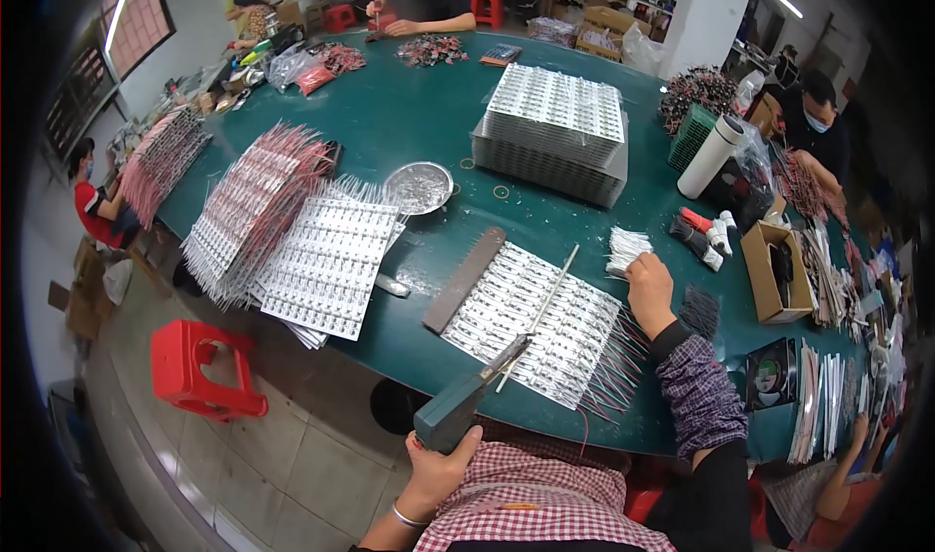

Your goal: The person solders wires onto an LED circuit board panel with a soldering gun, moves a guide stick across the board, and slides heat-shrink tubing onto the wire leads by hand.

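A dark grey-green gun-shaped tool with a metal tip, which looks like a soldering gun (453, 411), is in my left hand (438, 469), fingers closed round its lower end. Its tip reaches over a sheet of white circuit boards (506, 304) in front of me. Across that sheet lies a thin pale rod (550, 294), and a brown toothed bar (467, 277) runs along its left edge. Red and dark wires (614, 367) fan out from its right edge. My right hand (651, 289) has its fingers closed at the near edge of a bundle of short white wires (628, 250).
Stacked board sheets (336, 250) and a metal bowl (419, 188) stand left; a taller stack (555, 114) is at the back. Right are dark wires (699, 310), a white flask (710, 157) and a cardboard box (776, 274). A red stool (205, 367) stands on the floor. Other people sit around.
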Action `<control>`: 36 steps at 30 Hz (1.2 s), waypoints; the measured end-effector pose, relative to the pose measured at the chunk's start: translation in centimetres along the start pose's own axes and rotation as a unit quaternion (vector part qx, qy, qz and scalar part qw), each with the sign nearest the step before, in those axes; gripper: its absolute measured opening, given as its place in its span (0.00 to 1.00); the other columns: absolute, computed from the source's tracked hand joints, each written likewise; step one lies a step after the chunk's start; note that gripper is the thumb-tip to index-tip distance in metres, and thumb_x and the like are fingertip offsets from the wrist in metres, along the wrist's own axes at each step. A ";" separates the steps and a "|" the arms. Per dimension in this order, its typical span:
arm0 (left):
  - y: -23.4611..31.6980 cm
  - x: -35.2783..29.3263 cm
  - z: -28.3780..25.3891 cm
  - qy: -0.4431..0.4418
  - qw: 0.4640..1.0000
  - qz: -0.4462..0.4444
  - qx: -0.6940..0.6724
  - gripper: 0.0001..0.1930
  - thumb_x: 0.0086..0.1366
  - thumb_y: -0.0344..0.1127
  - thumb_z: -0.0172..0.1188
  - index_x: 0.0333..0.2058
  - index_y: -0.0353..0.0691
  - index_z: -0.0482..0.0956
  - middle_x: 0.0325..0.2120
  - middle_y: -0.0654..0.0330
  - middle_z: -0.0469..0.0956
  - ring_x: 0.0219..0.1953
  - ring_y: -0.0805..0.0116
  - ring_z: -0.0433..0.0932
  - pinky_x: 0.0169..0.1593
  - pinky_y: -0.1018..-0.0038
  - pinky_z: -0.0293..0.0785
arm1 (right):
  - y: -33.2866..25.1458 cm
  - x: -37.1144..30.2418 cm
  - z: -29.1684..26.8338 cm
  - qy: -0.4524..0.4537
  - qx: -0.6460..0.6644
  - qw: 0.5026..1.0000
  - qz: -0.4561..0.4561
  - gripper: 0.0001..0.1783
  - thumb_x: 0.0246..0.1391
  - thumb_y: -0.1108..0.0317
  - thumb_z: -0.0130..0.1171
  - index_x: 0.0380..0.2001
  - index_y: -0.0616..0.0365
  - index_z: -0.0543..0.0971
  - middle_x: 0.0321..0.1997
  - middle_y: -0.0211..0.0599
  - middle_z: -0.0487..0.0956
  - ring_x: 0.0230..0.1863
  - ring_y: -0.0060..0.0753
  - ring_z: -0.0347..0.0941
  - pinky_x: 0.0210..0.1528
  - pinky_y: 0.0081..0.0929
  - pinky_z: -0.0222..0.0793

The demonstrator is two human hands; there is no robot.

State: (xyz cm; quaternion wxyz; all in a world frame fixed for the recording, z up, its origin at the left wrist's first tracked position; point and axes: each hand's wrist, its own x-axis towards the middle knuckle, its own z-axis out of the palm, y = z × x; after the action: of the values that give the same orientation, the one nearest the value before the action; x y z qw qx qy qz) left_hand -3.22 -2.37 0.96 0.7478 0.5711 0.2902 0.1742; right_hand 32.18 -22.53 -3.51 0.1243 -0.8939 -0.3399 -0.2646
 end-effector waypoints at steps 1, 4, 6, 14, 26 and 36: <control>0.0 -0.1 0.0 0.003 1.000 -0.012 -0.003 0.09 0.57 0.26 0.68 0.36 0.33 0.80 0.29 0.67 0.80 0.28 0.81 0.76 0.30 0.82 0.70 | 0.0 0.1 0.0 0.001 0.001 1.000 -0.002 0.02 0.44 0.75 0.59 0.21 0.59 0.76 0.29 0.37 0.73 0.38 0.42 0.71 0.37 0.37 0.67; -0.2 0.1 -0.1 -0.011 1.000 0.025 0.011 0.15 0.58 0.22 0.65 0.45 0.31 0.78 0.26 0.64 0.79 0.21 0.82 0.71 0.23 0.83 0.67 | 0.2 0.1 0.0 0.000 0.002 1.000 -0.008 0.03 0.43 0.74 0.61 0.21 0.59 0.76 0.30 0.37 0.73 0.38 0.42 0.71 0.38 0.37 0.66; 1.3 0.0 0.2 -0.013 1.000 0.010 -0.009 0.13 0.58 0.23 0.65 0.43 0.31 0.79 0.25 0.65 0.78 0.21 0.82 0.72 0.24 0.83 0.67 | 0.3 0.0 -0.1 -0.018 0.010 1.000 0.001 0.04 0.43 0.74 0.62 0.22 0.58 0.76 0.31 0.37 0.74 0.38 0.42 0.71 0.39 0.37 0.65; 1.4 0.6 0.0 -0.017 0.998 -0.006 -0.056 0.12 0.58 0.21 0.64 0.41 0.30 0.79 0.21 0.64 0.77 0.18 0.81 0.71 0.22 0.82 0.65 | -0.3 0.7 -1.1 -0.066 0.022 0.997 0.015 0.06 0.44 0.73 0.64 0.26 0.56 0.76 0.29 0.39 0.75 0.37 0.43 0.73 0.39 0.39 0.65; 2.8 3.6 0.2 -0.023 0.999 0.015 0.019 0.14 0.55 0.24 0.70 0.41 0.32 0.79 0.32 0.62 0.81 0.29 0.78 0.77 0.33 0.79 0.72 | 0.3 1.4 -0.9 -0.064 0.099 0.993 0.017 0.03 0.48 0.75 0.59 0.28 0.58 0.77 0.30 0.41 0.74 0.38 0.47 0.73 0.40 0.41 0.70; 25.7 4.8 -8.3 0.247 0.794 0.450 0.326 0.16 0.59 0.26 0.65 0.47 0.35 0.79 0.25 0.66 0.76 0.18 0.84 0.68 0.22 0.88 0.59 | 2.0 1.8 -1.1 -0.068 0.139 0.988 0.018 0.04 0.49 0.76 0.55 0.26 0.58 0.79 0.29 0.43 0.76 0.36 0.48 0.74 0.38 0.41 0.71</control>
State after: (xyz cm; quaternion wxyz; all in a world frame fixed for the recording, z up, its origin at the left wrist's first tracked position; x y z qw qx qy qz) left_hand -2.92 14.07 22.92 0.2576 0.7845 0.2150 0.5216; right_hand 34.23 -23.43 -1.64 0.2289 -0.8896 -0.3654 -0.1506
